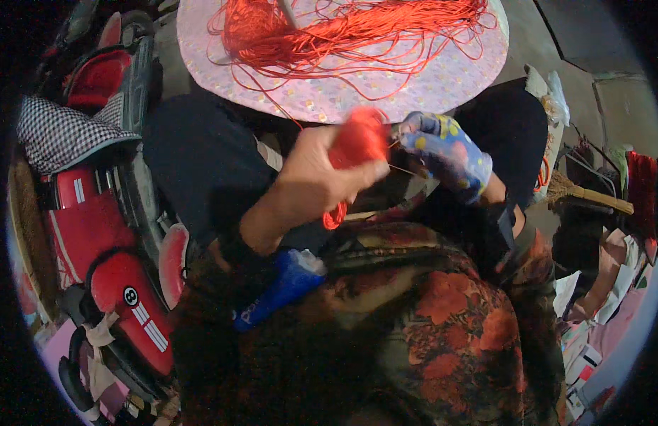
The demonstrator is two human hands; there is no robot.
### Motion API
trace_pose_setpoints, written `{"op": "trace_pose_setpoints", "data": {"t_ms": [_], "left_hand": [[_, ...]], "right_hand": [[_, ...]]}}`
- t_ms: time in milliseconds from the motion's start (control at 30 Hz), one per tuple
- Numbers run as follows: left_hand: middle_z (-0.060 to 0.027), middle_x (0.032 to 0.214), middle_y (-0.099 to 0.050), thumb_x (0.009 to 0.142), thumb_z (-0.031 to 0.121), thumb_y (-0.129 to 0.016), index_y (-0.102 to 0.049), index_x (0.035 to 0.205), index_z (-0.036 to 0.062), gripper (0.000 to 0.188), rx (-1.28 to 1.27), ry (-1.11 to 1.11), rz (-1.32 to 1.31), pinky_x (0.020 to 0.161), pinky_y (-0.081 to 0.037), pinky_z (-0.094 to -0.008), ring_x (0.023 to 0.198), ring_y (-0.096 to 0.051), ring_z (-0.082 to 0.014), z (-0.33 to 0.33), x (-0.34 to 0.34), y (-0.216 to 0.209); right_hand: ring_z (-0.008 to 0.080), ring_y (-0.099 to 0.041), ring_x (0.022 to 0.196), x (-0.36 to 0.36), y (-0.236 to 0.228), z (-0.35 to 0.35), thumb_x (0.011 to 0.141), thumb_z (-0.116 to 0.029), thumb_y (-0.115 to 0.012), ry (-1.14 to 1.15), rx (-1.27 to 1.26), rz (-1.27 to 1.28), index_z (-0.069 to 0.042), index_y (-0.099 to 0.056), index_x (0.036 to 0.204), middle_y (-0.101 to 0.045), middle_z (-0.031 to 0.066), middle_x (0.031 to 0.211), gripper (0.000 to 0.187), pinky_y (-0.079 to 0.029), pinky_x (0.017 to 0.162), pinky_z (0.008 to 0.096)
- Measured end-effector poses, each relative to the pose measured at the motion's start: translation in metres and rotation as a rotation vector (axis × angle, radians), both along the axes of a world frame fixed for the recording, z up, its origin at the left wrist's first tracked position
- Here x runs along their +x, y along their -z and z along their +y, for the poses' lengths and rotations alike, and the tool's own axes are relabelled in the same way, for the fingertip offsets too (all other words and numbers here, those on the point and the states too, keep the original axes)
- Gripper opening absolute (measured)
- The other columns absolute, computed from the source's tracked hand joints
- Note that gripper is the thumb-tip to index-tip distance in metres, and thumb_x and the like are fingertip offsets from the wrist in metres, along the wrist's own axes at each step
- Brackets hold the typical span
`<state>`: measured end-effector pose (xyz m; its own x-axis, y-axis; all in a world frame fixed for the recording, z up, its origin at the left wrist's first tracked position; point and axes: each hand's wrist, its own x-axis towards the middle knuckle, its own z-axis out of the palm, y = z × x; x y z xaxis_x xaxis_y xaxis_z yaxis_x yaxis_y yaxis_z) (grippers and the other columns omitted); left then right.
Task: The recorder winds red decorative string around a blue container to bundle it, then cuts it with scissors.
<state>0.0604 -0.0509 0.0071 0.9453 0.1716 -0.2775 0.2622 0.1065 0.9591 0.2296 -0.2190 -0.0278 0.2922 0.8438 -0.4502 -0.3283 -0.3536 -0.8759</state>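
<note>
My bare left hand (311,170) is wrapped round a bundle of red cord (361,138), which is blurred by motion. A small loop of the same cord (335,215) hangs below that hand. Just right of the bundle is my right hand (453,153), in a blue glove with coloured dots. Its fingers are pinched together around something small and dark that I cannot make out. Thin strands run between the bundle and the gloved hand. Beyond both hands, a large loose heap of red cord (300,42) lies on a round table, and one strand trails over its near edge.
The pale flowered table (201,53) stands in front of my knees. A blue object with a whitish end (283,287) lies by my left forearm. Red ride-on vehicles (127,305) and a checked cloth (66,135) crowd the left. At right are a straw broom (581,193) and papers (616,284).
</note>
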Motion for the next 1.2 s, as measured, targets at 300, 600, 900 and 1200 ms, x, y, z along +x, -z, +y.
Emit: {"op": "trace_pose_setpoints", "data": {"t_ms": [300, 600, 900, 1200], "left_hand": [[-0.0156, 0.087, -0.069, 0.076, 0.008, -0.069, -0.062, 0.112, -0.0018, 0.038, 0.343, 0.168, 0.113, 0.075, -0.053, -0.0354, 0.084, -0.068, -0.0286, 0.002, -0.004, 0.053], [0.0038, 0.061, -0.047, 0.091, 0.018, -0.062, -0.055, 0.085, 0.0087, 0.013, -0.489, -0.209, 0.065, 0.056, -0.045, -0.0286, 0.051, -0.045, -0.0073, 0.006, -0.005, 0.017], [0.006, 0.059, -0.041, 0.096, 0.024, -0.054, -0.051, 0.089, 0.0104, 0.015, -0.643, -0.249, 0.063, 0.056, -0.045, -0.0294, 0.05, -0.042, -0.0068, 0.006, 0.001, 0.008], [0.0046, 0.059, -0.041, 0.095, 0.028, -0.055, -0.054, 0.092, 0.006, 0.022, -0.648, -0.273, 0.014, 0.055, -0.044, -0.0295, 0.05, -0.043, -0.008, 0.003, 0.001, 0.0]], "right_hand": [[0.0309, -0.062, 0.064, -0.047, -0.052, 0.038, 0.078, -0.009, -0.068, -0.249, 0.421, -1.341, -0.007, -0.06, 0.088, -0.06, 0.0125, 0.072, 0.012, -0.05, 0.056, 0.0375], [0.0137, -0.065, 0.08, -0.033, -0.007, 0.007, 0.083, -0.015, -0.071, -0.15, 0.088, -0.598, -0.003, -0.06, 0.108, -0.068, 0.0059, 0.088, 0.03, -0.052, 0.074, 0.0287], [0.0121, -0.061, 0.087, -0.019, -0.03, 0.02, 0.087, -0.014, -0.064, -0.074, 0.304, -0.204, -0.001, -0.063, 0.096, -0.066, 0.0038, 0.094, 0.016, -0.049, 0.081, 0.0286], [0.0105, -0.056, 0.075, -0.029, -0.027, 0.026, 0.086, -0.019, -0.063, 0.173, 0.336, 0.044, -0.005, -0.062, 0.09, -0.063, 0.0009, 0.089, 0.015, -0.046, 0.07, 0.0251]]}}
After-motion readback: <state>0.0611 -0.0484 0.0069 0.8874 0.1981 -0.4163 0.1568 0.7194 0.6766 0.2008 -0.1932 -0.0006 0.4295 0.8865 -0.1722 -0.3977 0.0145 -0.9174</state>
